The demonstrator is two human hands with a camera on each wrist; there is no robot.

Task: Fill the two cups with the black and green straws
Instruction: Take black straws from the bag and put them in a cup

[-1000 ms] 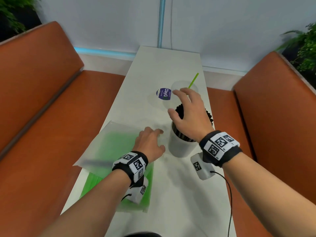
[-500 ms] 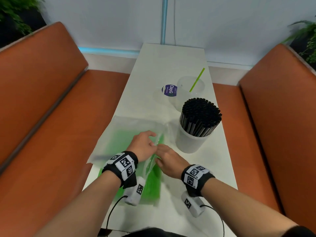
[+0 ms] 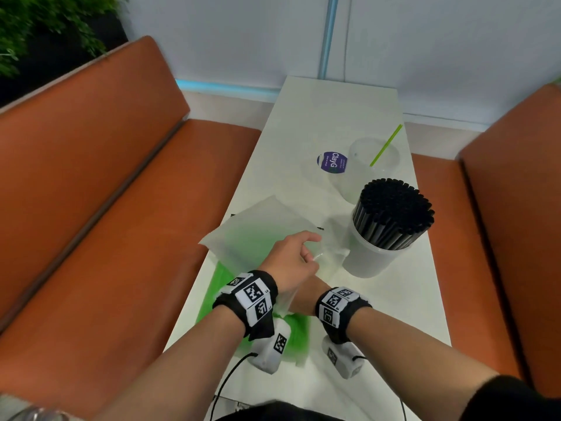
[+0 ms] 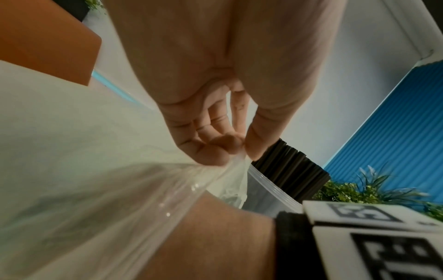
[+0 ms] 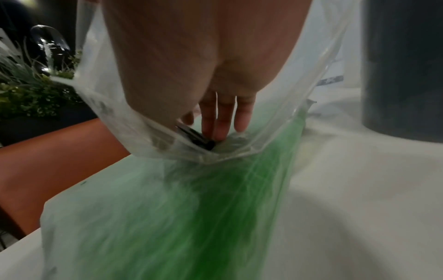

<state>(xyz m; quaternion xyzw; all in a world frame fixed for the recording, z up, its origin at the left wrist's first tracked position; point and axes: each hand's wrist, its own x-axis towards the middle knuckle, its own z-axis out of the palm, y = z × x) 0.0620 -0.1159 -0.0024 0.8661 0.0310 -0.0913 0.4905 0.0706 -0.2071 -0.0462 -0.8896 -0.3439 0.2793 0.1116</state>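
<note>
On the white table (image 3: pixel 331 117) a white cup (image 3: pixel 367 259) stands packed with black straws (image 3: pixel 393 209). Behind it a clear cup (image 3: pixel 356 183) holds one green straw (image 3: pixel 385 145). My left hand (image 3: pixel 291 256) pinches the mouth edge of a clear plastic bag (image 3: pixel 258 229) between thumb and fingers (image 4: pixel 254 144) and holds it up. My right hand (image 3: pixel 303 294) is inside that bag. Its straight fingers (image 5: pixel 223 125) reach down to a few black straws (image 5: pixel 194 136) at the bag's bottom. Under this bag lies a bag of green straws (image 5: pixel 215 208).
Orange bench seats (image 3: pixel 106 208) run along both sides of the narrow table. A round purple sticker (image 3: pixel 332 161) lies left of the clear cup. The wall closes the table's far end. Plants (image 3: pixel 45 22) stand behind the benches.
My right hand left the cup of black straws, came back to the near bags and went into the clear bag. My left hand took the bag's edge and lifted it.
</note>
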